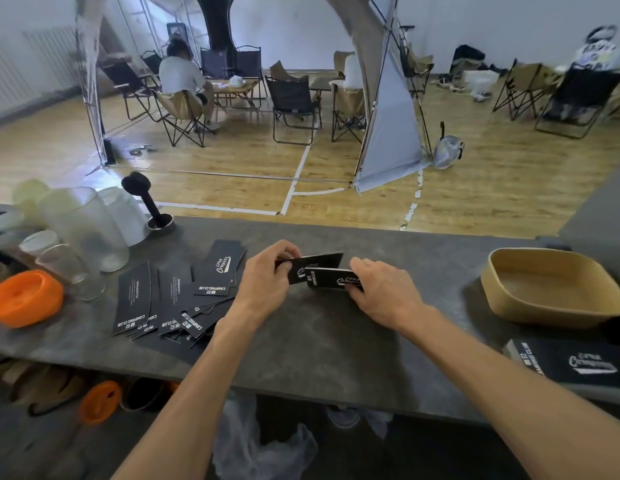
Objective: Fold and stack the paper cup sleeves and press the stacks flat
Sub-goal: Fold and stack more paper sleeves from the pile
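Observation:
Several flat black paper cup sleeves [177,299] with white print lie fanned out on the left of the dark counter [319,341]. My left hand [267,282] pinches one black sleeve [319,263] by its left end, held just above the counter. My right hand [384,292] grips a second black sleeve [327,280] at its right end, overlapping the front of the first. A neat stack of black sleeves [571,362] sits at the counter's near right edge.
A tan tray [550,289] stands at the right. Clear plastic cups [83,233], an orange lid [24,297] and a black tamper [152,209] crowd the left end. Beyond the counter are folding chairs, a tent and a seated person.

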A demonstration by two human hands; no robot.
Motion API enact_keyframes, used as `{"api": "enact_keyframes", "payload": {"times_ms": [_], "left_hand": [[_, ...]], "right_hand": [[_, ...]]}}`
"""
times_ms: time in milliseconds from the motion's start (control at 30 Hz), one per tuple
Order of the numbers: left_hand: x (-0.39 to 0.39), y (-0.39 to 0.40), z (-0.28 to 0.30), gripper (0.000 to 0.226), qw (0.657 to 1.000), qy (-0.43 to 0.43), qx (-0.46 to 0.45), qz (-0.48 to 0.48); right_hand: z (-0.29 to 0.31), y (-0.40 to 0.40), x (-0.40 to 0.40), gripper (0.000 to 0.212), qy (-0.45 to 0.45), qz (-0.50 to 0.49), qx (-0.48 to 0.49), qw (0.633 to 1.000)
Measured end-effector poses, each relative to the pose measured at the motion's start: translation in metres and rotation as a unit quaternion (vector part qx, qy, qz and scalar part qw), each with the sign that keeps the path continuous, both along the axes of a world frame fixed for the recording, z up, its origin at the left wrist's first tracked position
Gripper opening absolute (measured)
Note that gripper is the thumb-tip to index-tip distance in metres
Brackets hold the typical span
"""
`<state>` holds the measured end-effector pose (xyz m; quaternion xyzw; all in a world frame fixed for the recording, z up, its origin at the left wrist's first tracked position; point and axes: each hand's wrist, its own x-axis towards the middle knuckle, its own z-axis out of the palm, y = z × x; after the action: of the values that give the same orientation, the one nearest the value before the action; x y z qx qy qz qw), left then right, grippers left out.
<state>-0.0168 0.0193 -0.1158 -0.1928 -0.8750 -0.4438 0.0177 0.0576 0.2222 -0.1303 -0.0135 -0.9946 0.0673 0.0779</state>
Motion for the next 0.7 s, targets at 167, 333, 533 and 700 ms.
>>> {"api": "enact_keyframes", "payload": {"times_ms": [167, 333, 533, 700], "left_hand": [[-0.008, 0.016, 0.006, 0.037, 0.996, -0.042, -0.015, -0.071], [0.011, 0.059, -0.005, 0.009, 0.995, -0.034, -0.046, -0.080], [0.011, 0.057, -0.011, 0.003, 0.999, -0.004, 0.022, -0.022], [0.005, 0.045, -0.017, 0.023, 0.996, -0.074, 0.024, 0.030]], "right_hand": [[0.003, 0.001, 0.002, 0.040, 0.002, -0.038, -0.081, 0.996], [-0.001, -0.002, -0.001, 0.029, -0.005, -0.024, -0.016, 1.000], [0.016, -0.004, -0.012, 0.021, -0.017, -0.013, 0.000, 1.000], [0.008, -0.017, -0.019, 0.025, -0.034, -0.008, 0.024, 0.999]]}}
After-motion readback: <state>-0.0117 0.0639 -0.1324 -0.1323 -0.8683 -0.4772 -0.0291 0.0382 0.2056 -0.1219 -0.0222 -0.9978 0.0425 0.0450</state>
